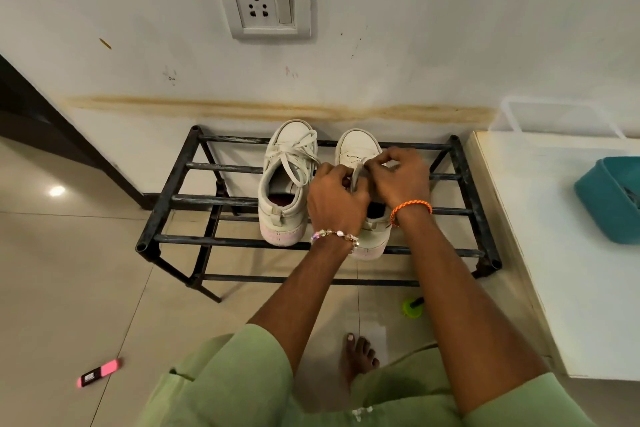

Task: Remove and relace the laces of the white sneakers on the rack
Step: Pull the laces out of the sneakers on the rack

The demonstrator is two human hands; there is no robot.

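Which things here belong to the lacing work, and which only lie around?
Belong to the job:
left sneaker
right sneaker
lace, pinched by left hand and right hand
black metal rack

Just lying about:
pink highlighter
green cap
teal basket
wall socket

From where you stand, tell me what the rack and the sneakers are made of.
Shoe rack: looks like black-painted metal tubing, with worn, scuffed paint on the bars. White sneakers: apparently smooth leather or a synthetic lookalike, which one is unclear; flat woven laces, rubbery soles.
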